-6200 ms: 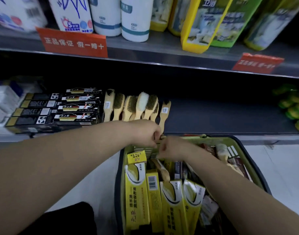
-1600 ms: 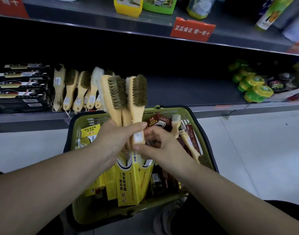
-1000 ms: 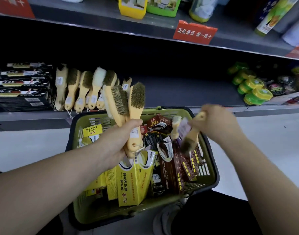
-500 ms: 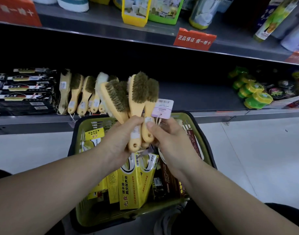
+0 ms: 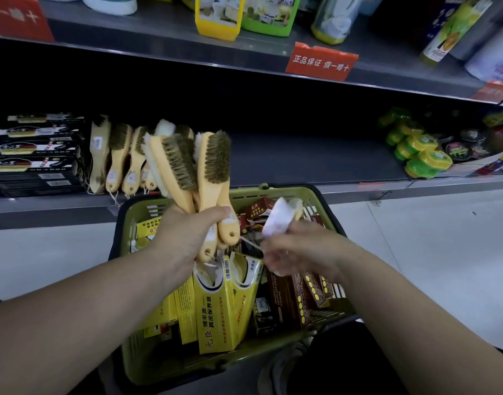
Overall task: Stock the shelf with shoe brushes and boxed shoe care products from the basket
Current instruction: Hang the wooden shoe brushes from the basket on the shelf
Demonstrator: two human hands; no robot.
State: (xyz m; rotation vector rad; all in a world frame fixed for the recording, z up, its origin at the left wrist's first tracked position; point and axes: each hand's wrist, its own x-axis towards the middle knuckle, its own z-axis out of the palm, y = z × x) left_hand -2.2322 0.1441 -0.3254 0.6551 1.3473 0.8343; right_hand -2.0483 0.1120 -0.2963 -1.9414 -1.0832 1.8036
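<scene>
Head: brush bunch (image 5: 187, 169) above basket rim (image 5: 287, 193)

Wooden shoe brushes (image 5: 210, 166) bunched upright above green basket (image 5: 276, 191), yellow boxes (image 5: 216, 306) and brown boxes (image 5: 287, 297) packed inside, further brushes (image 5: 117, 158) lying on shelf (image 5: 301, 163)

Two bare forearms reach forward. The left hand (image 5: 191, 238) grips a bunch of shoe brushes (image 5: 213, 161) by the handles, bristles up; just beside it the blurred right hand (image 5: 298, 249) pinches a white paper tag (image 5: 278, 220)
</scene>
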